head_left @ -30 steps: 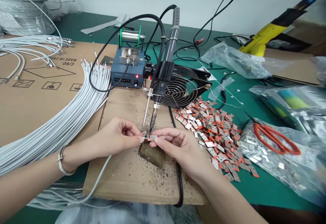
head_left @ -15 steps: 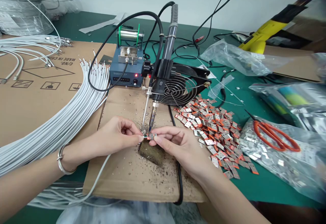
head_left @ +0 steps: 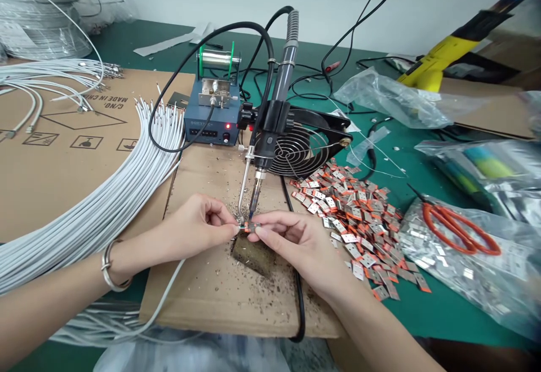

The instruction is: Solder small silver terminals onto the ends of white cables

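Note:
Between the thumb and fingers of my right hand (head_left: pixel 291 237) is a small metal USB connector (head_left: pixel 253 227) with an orange part. My left hand (head_left: pixel 203 222) pinches the end of a white cable (head_left: pixel 167 293), which runs from under my palm down toward the front of the board. The cable end and connector meet right beneath the tip of a mounted soldering iron (head_left: pixel 256 194). A thin metal solder feed tube (head_left: pixel 245 186) comes down beside the tip. Just below my fingertips lies a dark, crumb-covered pad (head_left: pixel 253 256). My fingers partly hide the joint.
A bundle of white cables (head_left: pixel 105 197) lies left. Behind stand a blue solder feeder (head_left: pixel 211 118), a solder spool (head_left: pixel 216 59) and a fan (head_left: pixel 296 149). To the right are piled connectors (head_left: pixel 363 220), orange-handled scissors (head_left: pixel 460 231) on a plastic bag, and a yellow heat gun (head_left: pixel 439 56).
The whole view has shifted slightly. Both hands stay under the iron's tip with the connector and cable end, almost unmoved.

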